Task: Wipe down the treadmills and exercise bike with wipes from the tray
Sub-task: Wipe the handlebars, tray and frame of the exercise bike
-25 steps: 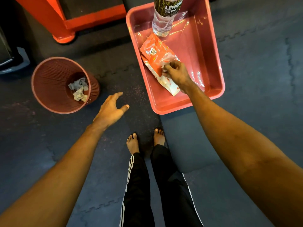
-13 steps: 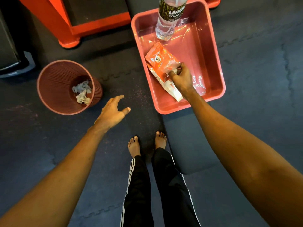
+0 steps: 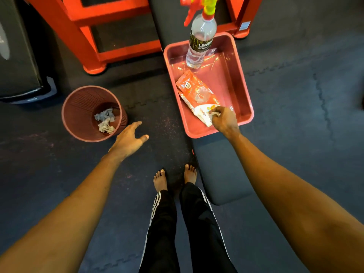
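A pink tray (image 3: 247, 107) sits on a dark padded bench. Inside it lies an orange and white pack of wipes (image 3: 194, 93), and a clear spray bottle (image 3: 200, 46) with a red and yellow nozzle stands at its far end. My right hand (image 3: 223, 120) is over the near end of the pack, and its fingers pinch a small piece of white wipe (image 3: 213, 114). My left hand (image 3: 129, 141) hovers above the floor with fingers spread and relaxed, holding nothing, just right of the waste basket.
A pink ribbed waste basket (image 3: 78, 107) with crumpled used wipes (image 3: 105, 120) stands on the floor at left. An orange metal frame (image 3: 118, 52) rises behind it and a dark machine base (image 3: 17, 56) sits far left. My bare feet (image 3: 175, 177) stand beside the bench (image 3: 220, 170).
My right hand has drawn back from the middle of the pack to its near end, with a bit of white wipe in its fingers. The view tilted up; the left hand barely moved.
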A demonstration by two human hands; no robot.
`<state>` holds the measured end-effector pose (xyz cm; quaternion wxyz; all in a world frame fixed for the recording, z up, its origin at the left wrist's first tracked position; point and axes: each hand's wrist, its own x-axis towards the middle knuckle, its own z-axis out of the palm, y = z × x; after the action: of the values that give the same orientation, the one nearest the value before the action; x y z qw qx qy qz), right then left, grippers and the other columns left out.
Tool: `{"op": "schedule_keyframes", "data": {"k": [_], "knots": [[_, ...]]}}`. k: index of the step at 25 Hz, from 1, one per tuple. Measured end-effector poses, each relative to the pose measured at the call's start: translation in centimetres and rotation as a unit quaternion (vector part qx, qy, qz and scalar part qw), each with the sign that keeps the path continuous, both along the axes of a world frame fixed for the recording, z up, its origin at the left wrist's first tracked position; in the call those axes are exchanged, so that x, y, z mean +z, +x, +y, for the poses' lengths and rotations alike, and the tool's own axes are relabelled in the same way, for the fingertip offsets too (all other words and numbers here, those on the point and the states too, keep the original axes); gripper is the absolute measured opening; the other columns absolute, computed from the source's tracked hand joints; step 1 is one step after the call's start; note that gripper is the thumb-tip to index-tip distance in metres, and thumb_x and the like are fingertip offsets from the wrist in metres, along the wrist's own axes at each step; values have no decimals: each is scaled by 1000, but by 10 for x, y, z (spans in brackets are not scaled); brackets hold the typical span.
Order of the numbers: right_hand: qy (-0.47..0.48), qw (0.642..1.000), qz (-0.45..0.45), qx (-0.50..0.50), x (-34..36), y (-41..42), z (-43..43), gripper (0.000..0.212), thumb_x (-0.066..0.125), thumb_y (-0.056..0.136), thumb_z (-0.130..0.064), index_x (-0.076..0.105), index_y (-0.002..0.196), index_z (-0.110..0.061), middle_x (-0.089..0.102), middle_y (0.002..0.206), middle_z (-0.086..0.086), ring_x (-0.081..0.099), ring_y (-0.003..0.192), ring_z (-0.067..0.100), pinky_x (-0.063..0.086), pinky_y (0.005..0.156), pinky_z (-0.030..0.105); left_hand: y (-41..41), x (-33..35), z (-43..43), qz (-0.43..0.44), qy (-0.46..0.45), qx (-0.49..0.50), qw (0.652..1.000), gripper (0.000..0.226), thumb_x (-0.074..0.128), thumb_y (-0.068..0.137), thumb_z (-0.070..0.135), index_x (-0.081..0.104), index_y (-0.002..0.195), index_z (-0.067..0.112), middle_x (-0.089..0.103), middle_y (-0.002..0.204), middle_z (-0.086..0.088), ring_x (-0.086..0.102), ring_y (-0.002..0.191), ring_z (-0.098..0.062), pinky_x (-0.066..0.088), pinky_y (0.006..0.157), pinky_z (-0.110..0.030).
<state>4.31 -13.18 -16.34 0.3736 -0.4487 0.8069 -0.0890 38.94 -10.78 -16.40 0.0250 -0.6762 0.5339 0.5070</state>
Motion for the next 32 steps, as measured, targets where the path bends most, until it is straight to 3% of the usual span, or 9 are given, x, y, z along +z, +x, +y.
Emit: {"op": "schedule_keyframes", "data": {"k": [7,11,14,16,18,22,25,29,32], "knots": [[47,995,11,91,135,39,31,24,61,94,-14,73,112,-5,69,123,16,61,116,33,46,93,31,27,130,19,16,-14,77,997,61,68,93,30,45,149,22,47,152,-5,46,138,-25,34,112,-35],[26,989,10,148,193,68,32,27,56,93,-11,73,114,-5,68,123,17,60,117,35,44,96,32,54,185,45,36,-32,134,990,72,72,77,52,52,143,30,58,141,2,54,131,-21,39,113,-35],[10,978,7,210,226,90,21,23,58,91,-13,75,103,-3,71,111,18,64,107,35,46,93,31,73,236,72,13,-50,181,982,54,70,93,21,51,144,20,55,140,0,52,125,-18,38,99,-19],[-4,967,-10,256,250,111,9,20,63,91,-14,74,98,1,72,108,18,64,101,31,48,95,32,90,261,89,-19,-78,206,975,56,69,94,25,50,147,25,54,145,-6,51,130,-25,39,102,-29],[-16,954,-12,300,273,133,-2,26,67,93,-21,73,105,1,70,119,15,64,111,30,44,95,29,107,284,102,-33,-99,223,969,59,69,94,30,47,148,28,51,149,-6,48,135,-27,39,106,-37],[-25,921,-29,387,330,200,-23,43,69,92,-38,69,121,-6,67,128,10,61,121,27,44,98,28,160,334,136,-58,-140,294,944,61,69,92,37,46,149,34,47,153,-4,45,138,-27,40,112,-43],[-62,888,-42,454,369,263,-36,42,71,90,-42,72,112,-6,71,119,11,64,114,28,46,94,30,208,370,168,-97,-160,340,921,61,71,91,38,46,147,34,49,151,-7,47,137,-28,41,111,-43],[-134,833,-59,534,435,364,-42,51,68,90,-48,70,117,-4,70,122,14,63,117,31,47,93,31,276,436,210,-132,-205,393,887,63,71,93,37,45,150,30,47,152,-7,45,139,-28,39,111,-43],[-173,787,-81,587,493,445,-30,51,63,89,-59,72,101,-10,71,121,10,64,115,29,50,87,33,327,491,242,-177,-252,420,854,63,70,94,34,45,150,24,46,154,-8,45,140,-29,37,114,-44]]}}
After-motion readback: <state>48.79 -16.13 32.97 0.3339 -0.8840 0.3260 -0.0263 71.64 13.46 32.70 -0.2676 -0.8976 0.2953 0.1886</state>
